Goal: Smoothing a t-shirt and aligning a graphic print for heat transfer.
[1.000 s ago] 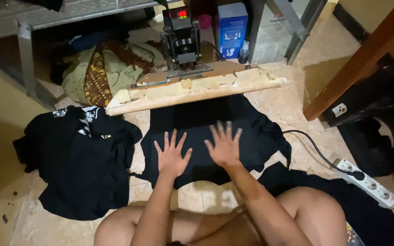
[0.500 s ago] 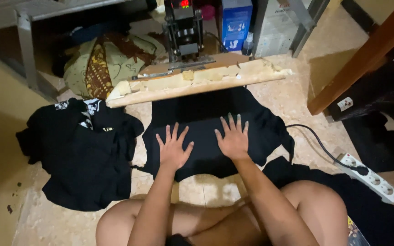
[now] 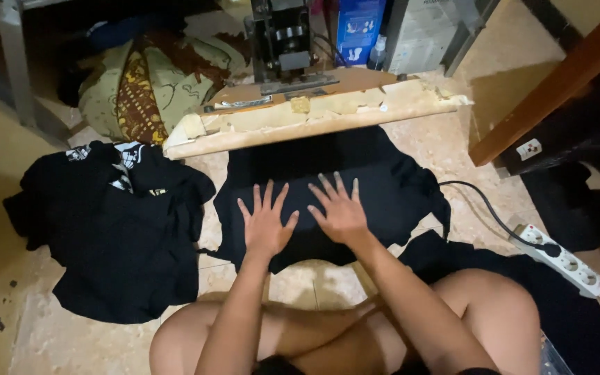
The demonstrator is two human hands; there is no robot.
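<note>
Hands (image 3: 303, 219) on black shirt (image 3: 383, 180), press machine (image 3: 286, 38) ahead

The press machine (image 3: 282, 35) is cut off by the top edge; the black garment (image 3: 376, 173) runs under the board (image 3: 314, 118).

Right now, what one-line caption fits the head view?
Both hands, left hand and right hand, press flat on a black garment spread on the floor before a padded board.

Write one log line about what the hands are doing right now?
left hand: flat, fingers spread on black cloth garment | right hand: flat beside it | garment: spread on tiled floor
</note>
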